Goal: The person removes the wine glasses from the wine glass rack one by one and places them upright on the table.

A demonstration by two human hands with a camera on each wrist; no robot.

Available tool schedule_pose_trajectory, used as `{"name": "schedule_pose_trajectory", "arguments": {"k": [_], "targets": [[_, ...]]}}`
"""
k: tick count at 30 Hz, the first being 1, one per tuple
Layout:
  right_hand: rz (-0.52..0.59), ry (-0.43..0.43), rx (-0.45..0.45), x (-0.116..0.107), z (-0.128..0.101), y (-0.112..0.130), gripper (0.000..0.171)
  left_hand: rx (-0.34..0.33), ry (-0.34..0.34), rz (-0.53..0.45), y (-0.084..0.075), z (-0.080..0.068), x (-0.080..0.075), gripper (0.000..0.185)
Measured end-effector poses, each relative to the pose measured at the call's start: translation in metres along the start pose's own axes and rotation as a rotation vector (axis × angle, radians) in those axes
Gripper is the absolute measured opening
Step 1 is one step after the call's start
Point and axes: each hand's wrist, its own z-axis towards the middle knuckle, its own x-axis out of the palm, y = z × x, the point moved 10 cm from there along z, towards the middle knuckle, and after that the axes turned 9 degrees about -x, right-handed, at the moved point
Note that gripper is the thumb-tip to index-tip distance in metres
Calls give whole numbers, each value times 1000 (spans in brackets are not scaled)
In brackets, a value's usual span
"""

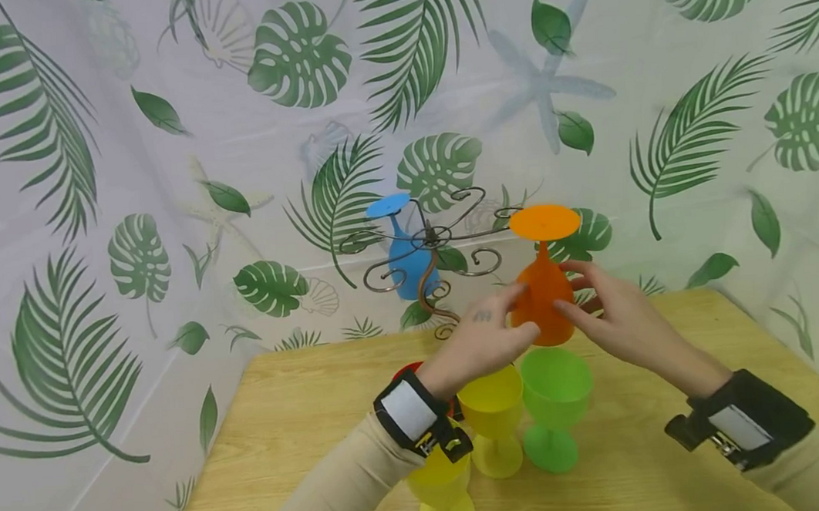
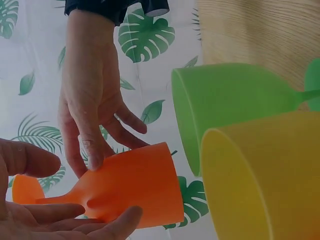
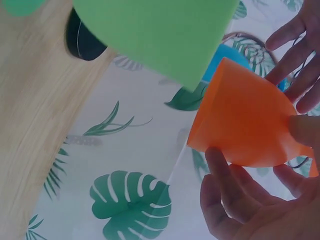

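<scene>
An orange plastic goblet (image 1: 544,295) hangs upside down at the right arm of a scrolled metal wire rack (image 1: 431,239), foot uppermost. My right hand (image 1: 617,318) holds its bowl from the right, with the thumb and fingers around it. My left hand (image 1: 490,332) is at the bowl's left side. In the left wrist view, the left fingers (image 2: 117,225) lie loosely extended along the orange bowl, and the left thumb stands apart from it. A blue goblet (image 1: 410,263) hangs inverted on the rack's left side.
Below the hands, a green goblet (image 1: 556,402) and a yellow goblet (image 1: 495,421) stand upright on the wooden table (image 1: 307,423). Another yellow goblet (image 1: 440,474) and a red one (image 1: 407,369) are partly behind the left forearm. A leaf-patterned sheet (image 1: 239,179) covers the wall.
</scene>
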Motion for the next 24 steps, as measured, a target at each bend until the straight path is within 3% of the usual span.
{"name": "schedule_pose_trajectory", "arguments": {"k": [4, 14, 21, 24], "targets": [[1, -10, -15, -2, -8, 9, 59, 61, -10, -40, -4, -11, -2, 66], [35, -55, -36, -7, -16, 31, 58, 175, -132, -85, -12, -30, -12, 71], [26, -106, -126, -1, -34, 56, 53, 158, -54, -52, -6, -50, -1, 72], [17, -131, -156, -1, -39, 63, 52, 171, -56, -27, -6, -56, 0, 71]]}}
